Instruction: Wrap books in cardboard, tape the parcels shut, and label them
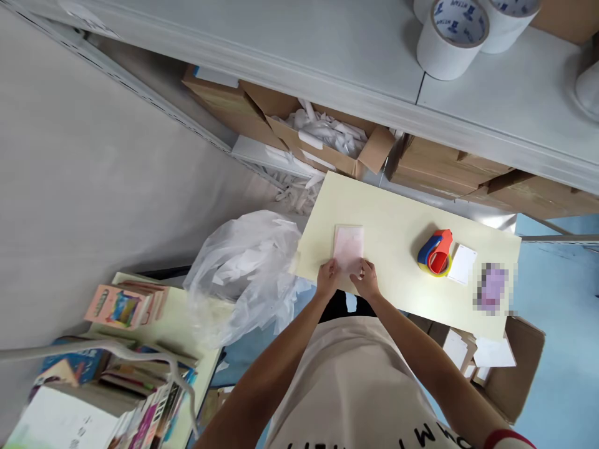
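A pale pink booklet (349, 248) lies on the cream table (393, 218), close to the edge in front of my body. My left hand (327, 277) pinches its lower left corner. At the lower right corner, my right hand (365, 279) grips it with thumb and fingers. To the right sits a red and blue tape dispenser (435, 252) with a yellow roll. Beside the dispenser is a white card or pad (462, 264). A blurred-out purple item (493, 287) lies near the table's right end.
White tape rolls (452, 40) stand on the grey shelf (327, 43) above. Below it are cardboard boxes, one open box (369, 153) holding white scraps. A clear plastic bag (248, 268) bulges left of the table. Stacked books (121, 305) fill the lower left; an open carton (515, 368) is lower right.
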